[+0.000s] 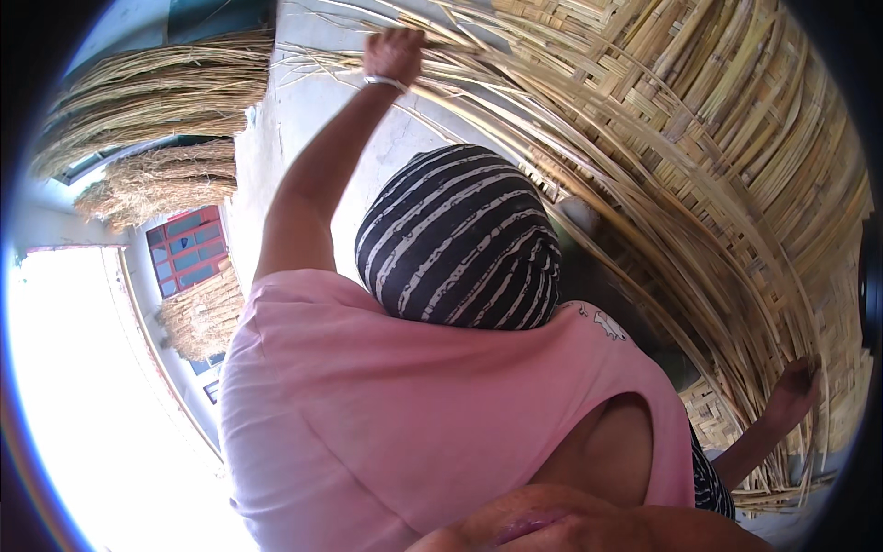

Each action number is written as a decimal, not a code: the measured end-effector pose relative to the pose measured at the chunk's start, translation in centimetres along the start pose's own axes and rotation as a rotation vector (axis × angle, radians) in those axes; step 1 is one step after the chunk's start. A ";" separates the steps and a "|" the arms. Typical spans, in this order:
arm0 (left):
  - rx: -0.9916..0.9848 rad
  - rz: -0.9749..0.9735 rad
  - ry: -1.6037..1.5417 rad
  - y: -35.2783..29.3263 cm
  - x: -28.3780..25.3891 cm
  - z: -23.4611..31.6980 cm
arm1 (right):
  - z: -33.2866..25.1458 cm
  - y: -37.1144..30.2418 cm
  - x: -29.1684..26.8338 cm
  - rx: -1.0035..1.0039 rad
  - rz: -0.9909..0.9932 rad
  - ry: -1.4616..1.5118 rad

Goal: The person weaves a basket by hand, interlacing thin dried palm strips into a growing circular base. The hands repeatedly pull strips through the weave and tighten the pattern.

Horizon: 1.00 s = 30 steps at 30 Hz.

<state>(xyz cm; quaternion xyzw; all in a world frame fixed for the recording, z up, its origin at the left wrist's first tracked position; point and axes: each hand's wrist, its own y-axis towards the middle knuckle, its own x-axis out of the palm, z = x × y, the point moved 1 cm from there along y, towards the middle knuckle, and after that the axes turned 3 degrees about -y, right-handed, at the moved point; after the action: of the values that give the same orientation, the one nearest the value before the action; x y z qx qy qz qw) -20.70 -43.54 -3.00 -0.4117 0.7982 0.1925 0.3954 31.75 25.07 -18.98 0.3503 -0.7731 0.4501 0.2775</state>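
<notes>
My left arm reaches far out, and my left hand (394, 55) is closed around thin split-cane strips (460, 53) at the end of the weave. A white bracelet (384, 83) circles that wrist. Over on the right, my right hand (793, 397) has its fingers bent against the long strips at the edge of the woven mat (717, 110); whether it pinches one cannot be made out. The mat has a tight over-and-under weave, with loose strips (635, 212) curving along its near side between my two hands. My knee in striped cloth (460, 239) is raised near the mat.
Bundles of dry stalks (166, 97) and a rougher straw bundle (166, 184) stand at the left. Beyond them are a red-framed window (189, 248) and another stack of stalks (204, 313). Pale concrete floor (313, 115) lies beside the mat. Loose strip ends jut over it.
</notes>
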 end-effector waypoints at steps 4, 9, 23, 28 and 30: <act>-0.101 0.245 -0.015 5.4 -3.2 -8.2 | 0.6 -1.0 -2.0 -0.025 0.079 -0.045; -0.201 0.455 0.116 9.9 -12.7 -11.3 | 1.2 -0.8 -4.7 0.037 -0.026 0.038; -0.301 0.527 -0.105 9.5 -13.6 -12.0 | 1.9 -1.5 -8.8 0.017 0.054 -0.099; -0.103 0.961 -0.086 13.9 -22.8 -10.7 | 4.4 -1.5 -7.3 -0.043 0.163 -0.150; -0.002 1.012 -0.072 16.0 -23.7 -9.5 | 4.1 -1.4 -9.2 -0.056 0.164 -0.112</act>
<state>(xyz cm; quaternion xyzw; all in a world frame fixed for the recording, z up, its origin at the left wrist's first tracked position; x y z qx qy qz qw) -29.89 -28.27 21.24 0.0334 0.8833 0.3749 0.2795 37.93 23.63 -26.87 0.3026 -0.8259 0.4291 0.2057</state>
